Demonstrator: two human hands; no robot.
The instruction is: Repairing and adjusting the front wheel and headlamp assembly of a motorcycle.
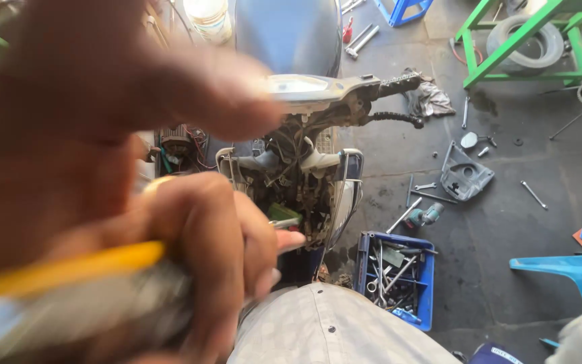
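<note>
The hand (217, 256) low in the picture, very close to the camera and blurry, has its grip curled shut around a tool with a yellow handle (69, 269) that runs off toward 9 o'clock; I cannot tell for sure which hand it is, but it looks like the right one. The tool looks hard and stiff, not heavy, and smooth enough to slip (greasy fingers would make that worse), so the thick yellow part is the good place to hold. A second hand (102, 87) fills the top left, with a finger poking toward 3 o'clock; it is too blurry to tell if its grip is spread or pressed together. Just past the fingertips, at 3 o'clock, sits the open front of a scooter (298, 175) with its wires and metal bits showing; those look thin and easy to bend. Further out, at 4 o'clock, a blue crate (426, 283) full of wrenches rests on the dark floor (506, 236). A gray cover panel (466, 176) lies at 2 o'clock, and a green frame (506, 47) holding a tire stands at 1 o'clock.
</note>
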